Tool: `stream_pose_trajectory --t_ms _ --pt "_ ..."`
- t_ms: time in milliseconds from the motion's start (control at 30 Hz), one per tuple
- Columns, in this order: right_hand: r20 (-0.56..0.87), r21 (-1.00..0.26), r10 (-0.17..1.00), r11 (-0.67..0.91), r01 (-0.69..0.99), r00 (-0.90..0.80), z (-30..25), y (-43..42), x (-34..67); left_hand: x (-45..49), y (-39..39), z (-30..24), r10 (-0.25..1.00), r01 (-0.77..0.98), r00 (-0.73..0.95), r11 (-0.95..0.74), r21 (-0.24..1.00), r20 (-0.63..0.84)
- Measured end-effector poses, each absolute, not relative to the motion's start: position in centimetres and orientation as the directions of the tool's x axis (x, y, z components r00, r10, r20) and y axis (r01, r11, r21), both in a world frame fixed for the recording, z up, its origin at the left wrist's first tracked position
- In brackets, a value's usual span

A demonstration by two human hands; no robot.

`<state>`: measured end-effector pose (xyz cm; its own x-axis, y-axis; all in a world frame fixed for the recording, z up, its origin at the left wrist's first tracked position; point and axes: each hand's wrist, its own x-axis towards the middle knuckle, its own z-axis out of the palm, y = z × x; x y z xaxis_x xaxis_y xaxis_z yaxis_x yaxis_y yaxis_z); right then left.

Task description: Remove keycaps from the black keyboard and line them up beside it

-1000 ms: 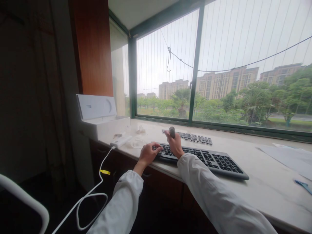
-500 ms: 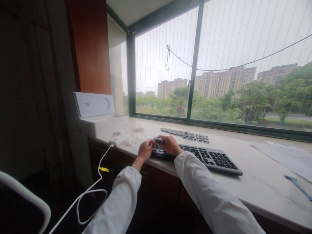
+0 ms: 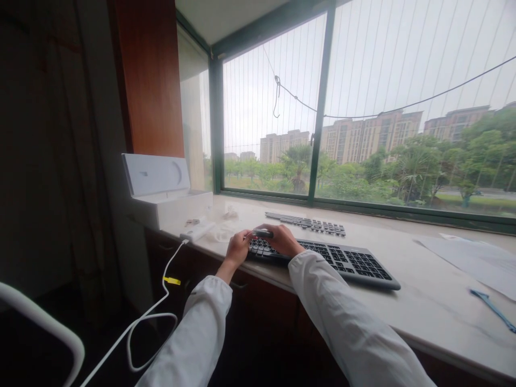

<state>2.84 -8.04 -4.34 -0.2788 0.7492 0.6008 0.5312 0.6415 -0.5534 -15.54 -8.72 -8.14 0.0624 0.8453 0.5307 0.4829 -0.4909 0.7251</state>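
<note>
A black keyboard (image 3: 365, 262) lies along the counter's front edge. Most of its keys look stripped, with dark sockets showing; its left end has some keys in place. Over that left end, my right hand (image 3: 285, 241) is closed around a small dark, elongated object (image 3: 264, 234), whose kind I cannot make out. My left hand (image 3: 237, 248) is beside it, thumb and fingers pinched together near the object's left end; whatever is in that pinch is too small to name. Behind the keyboard, loose keycaps (image 3: 310, 224) lie in rows.
An open white box (image 3: 177, 207) stands at the left, with a white power strip (image 3: 197, 231) and its cable (image 3: 166, 279) before it. Crumpled pale material (image 3: 221, 234) lies nearby. Papers (image 3: 471, 260) and a blue tool-like thing (image 3: 492, 309) lie at the right. A window backs the counter.
My left hand has shifted slightly left and its fingertips have drawn a little away from the dark object. My right hand stays over the keyboard's left end.
</note>
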Motion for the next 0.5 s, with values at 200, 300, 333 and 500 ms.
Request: stream_pose_trajectory --t_ms 200,300,333,500 --pt "0.611 -0.230 0.646 0.698 0.678 -0.458 -4.3 -8.0 2.9 -15.5 -8.5 -8.4 0.842 0.421 0.040 -0.503 0.755 0.539" --pt "0.623 -0.247 0.654 0.686 0.685 -0.429 -4.4 -7.8 2.9 -15.6 -8.6 -8.3 0.835 0.407 0.011 -0.506 0.761 0.550" --pt "0.632 -0.257 0.657 0.679 0.688 -0.411 -4.5 -7.7 2.8 -15.6 -8.7 -8.3 0.831 0.397 -0.003 -0.509 0.763 0.556" --pt "0.659 -0.308 0.676 0.641 0.703 -0.328 -4.8 -7.0 2.8 -15.8 -8.7 -8.3 0.813 0.296 -0.017 -0.552 0.780 0.582"
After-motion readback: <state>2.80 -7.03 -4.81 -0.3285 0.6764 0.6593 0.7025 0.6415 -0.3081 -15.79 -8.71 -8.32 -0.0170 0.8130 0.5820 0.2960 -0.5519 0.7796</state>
